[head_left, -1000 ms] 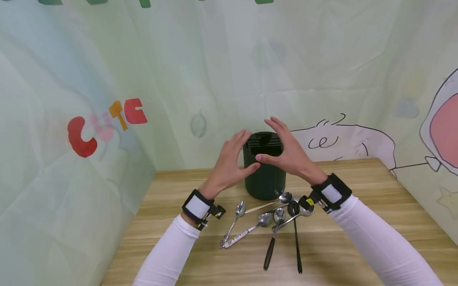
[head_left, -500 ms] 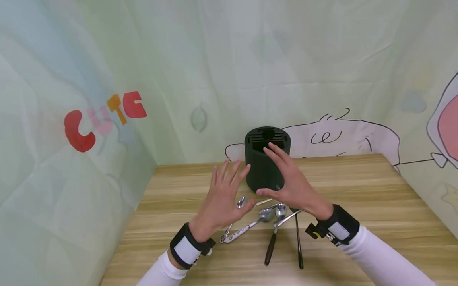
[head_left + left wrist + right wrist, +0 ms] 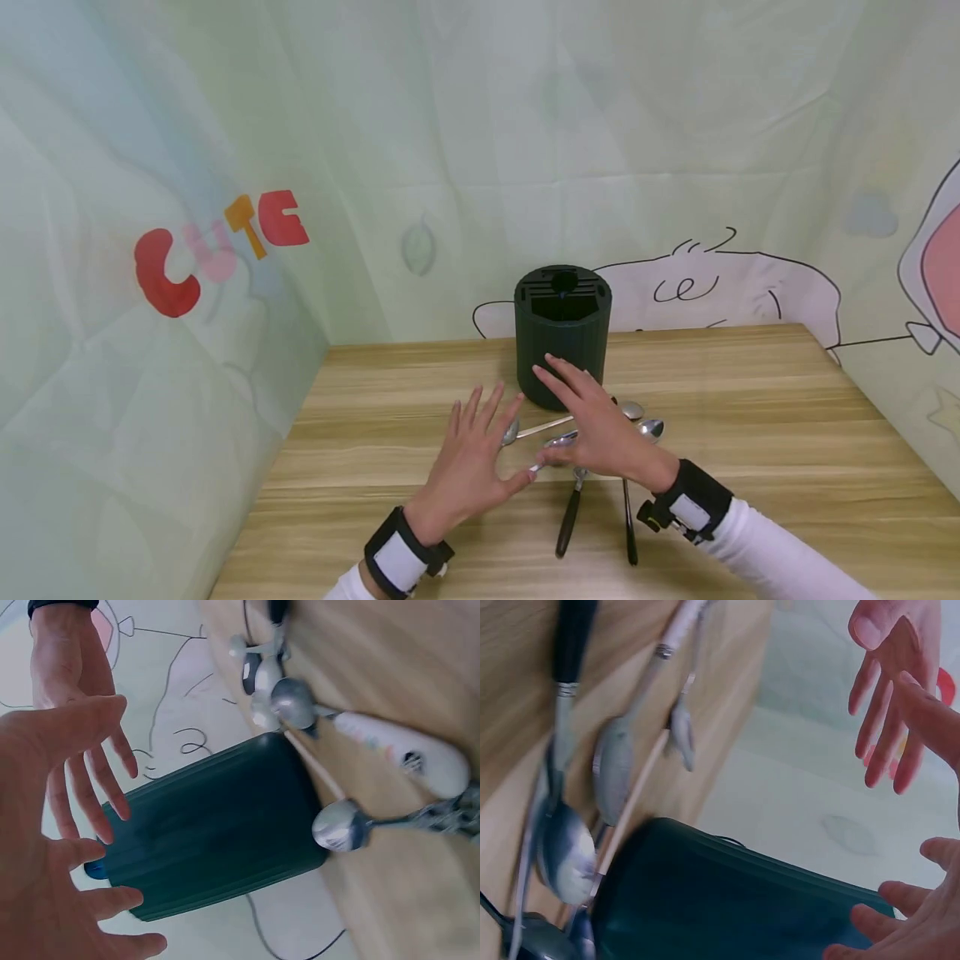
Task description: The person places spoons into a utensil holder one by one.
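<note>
My left hand (image 3: 468,471) is held above the left part of a group of spoons, fingers spread, with nothing in it. Facing it, my right hand (image 3: 603,429) is above the middle of the spoons, its fingers apart and also holding nothing. Beyond both hands a dark green cylindrical holder (image 3: 562,337) stands upright, with slots and an opening in its top. A spoon with a dark handle (image 3: 567,525) and a long black spoon (image 3: 630,525) point towards me. The left wrist view shows a spoon with a white patterned handle (image 3: 401,746) and an ornate silver spoon (image 3: 345,826). My hands partly hide several spoons in the head view.
The spoons overlap on a wood-grain table (image 3: 750,408), close in front of the holder. A printed cloth backdrop (image 3: 450,167) rises behind the table and along its sides. Each wrist carries a black strap (image 3: 401,554) with a small camera.
Both hands have come down and back from beside the holder's top to over the spoons, staying spread. The head view has tilted down slightly. The holder stays in its place.
</note>
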A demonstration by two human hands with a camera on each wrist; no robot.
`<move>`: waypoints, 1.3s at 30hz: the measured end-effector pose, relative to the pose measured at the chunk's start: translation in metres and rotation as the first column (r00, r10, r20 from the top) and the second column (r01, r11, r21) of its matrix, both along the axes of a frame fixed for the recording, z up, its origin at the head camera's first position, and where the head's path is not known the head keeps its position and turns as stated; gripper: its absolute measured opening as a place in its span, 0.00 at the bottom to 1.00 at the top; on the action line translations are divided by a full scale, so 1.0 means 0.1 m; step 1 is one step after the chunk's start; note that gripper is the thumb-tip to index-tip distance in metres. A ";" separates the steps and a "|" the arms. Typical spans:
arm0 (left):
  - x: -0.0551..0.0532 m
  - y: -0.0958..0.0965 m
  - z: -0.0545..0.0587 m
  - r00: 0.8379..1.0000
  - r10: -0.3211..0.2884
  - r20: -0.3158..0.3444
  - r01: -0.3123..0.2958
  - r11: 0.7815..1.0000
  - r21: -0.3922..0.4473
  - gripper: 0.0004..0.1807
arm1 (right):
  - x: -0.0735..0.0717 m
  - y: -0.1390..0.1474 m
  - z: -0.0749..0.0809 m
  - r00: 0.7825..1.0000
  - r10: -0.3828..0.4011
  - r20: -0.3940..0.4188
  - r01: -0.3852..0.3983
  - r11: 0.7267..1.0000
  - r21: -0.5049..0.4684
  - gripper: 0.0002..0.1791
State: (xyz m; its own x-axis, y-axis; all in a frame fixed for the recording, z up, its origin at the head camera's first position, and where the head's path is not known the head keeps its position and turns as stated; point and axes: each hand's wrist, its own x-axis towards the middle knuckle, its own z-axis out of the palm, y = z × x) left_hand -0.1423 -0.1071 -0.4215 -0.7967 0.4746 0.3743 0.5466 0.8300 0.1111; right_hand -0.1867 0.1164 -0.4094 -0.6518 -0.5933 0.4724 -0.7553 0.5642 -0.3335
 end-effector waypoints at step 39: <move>-0.01 0.04 -0.56 0.977 -0.024 0.211 0.017 0.999 0.037 0.11 | -0.07 -0.39 -0.77 0.988 0.154 -0.034 -0.138 0.949 0.284 0.09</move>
State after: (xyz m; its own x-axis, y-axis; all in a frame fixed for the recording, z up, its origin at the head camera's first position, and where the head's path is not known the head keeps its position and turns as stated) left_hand -0.1435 -0.1028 -0.4773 -0.8500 0.4812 0.2146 0.5243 0.8126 0.2545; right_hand -0.1934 0.0769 -0.4863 -0.5260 -0.7933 0.3066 -0.8490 0.5112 -0.1336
